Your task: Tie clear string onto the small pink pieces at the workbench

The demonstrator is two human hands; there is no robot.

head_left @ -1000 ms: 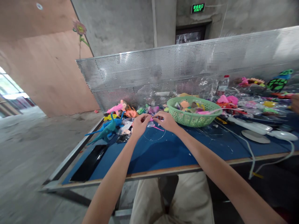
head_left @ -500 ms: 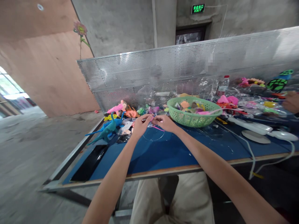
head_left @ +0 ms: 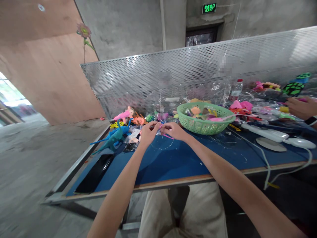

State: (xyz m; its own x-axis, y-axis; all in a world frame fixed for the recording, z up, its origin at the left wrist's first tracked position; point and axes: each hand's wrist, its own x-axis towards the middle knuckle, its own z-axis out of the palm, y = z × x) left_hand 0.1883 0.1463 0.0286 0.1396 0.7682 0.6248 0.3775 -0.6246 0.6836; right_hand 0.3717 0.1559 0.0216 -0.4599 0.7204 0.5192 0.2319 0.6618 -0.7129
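My left hand [head_left: 146, 133] and my right hand [head_left: 174, 130] meet above the blue table top [head_left: 178, 158], fingers pinched together on a small pink toy [head_left: 165, 134] partly wrapped in clear plastic. A thin pink tail sticks out below my right fingers. The toy's shape is mostly hidden by my fingers. Just right of my right hand stands a green plastic basket [head_left: 204, 125] holding several small coloured toys.
Blue and pink dinosaur toys [head_left: 114, 135] lie left of my hands. A black phone [head_left: 94, 173] rests near the front left corner. White devices with cables [head_left: 272, 138] lie at right. Another person's hand [head_left: 300, 108] reaches in at far right. A perforated metal screen [head_left: 198, 66] backs the table.
My two hands have drawn slightly closer together on the pink toy. The other person's hand at far right has come further into view.
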